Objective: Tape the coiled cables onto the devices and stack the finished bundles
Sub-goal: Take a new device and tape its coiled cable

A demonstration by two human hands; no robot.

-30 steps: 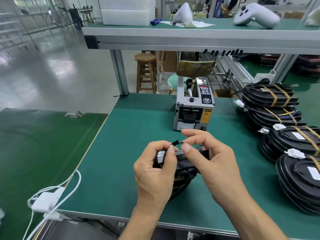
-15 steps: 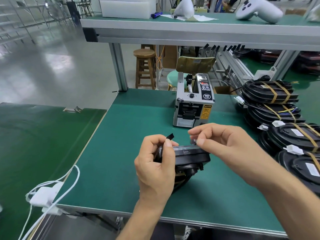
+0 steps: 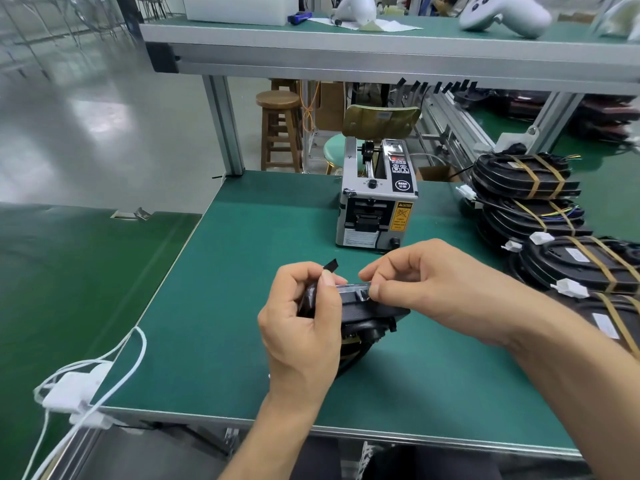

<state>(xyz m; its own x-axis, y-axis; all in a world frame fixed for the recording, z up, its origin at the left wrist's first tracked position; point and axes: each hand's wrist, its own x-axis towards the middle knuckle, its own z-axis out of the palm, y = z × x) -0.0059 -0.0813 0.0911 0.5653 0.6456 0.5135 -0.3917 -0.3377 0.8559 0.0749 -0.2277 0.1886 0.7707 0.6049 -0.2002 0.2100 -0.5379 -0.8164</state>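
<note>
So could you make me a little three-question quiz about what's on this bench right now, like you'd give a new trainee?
1. True or false: the left hand grips the black device.
2. Where do the finished bundles sit? A) on the top shelf B) on the table's right side C) on the stool
3. Fill in: the grey tape machine stands ____ the hands.

Key: 1 true; 2 B; 3 behind. The right hand pinches at the device's top edge.
</note>
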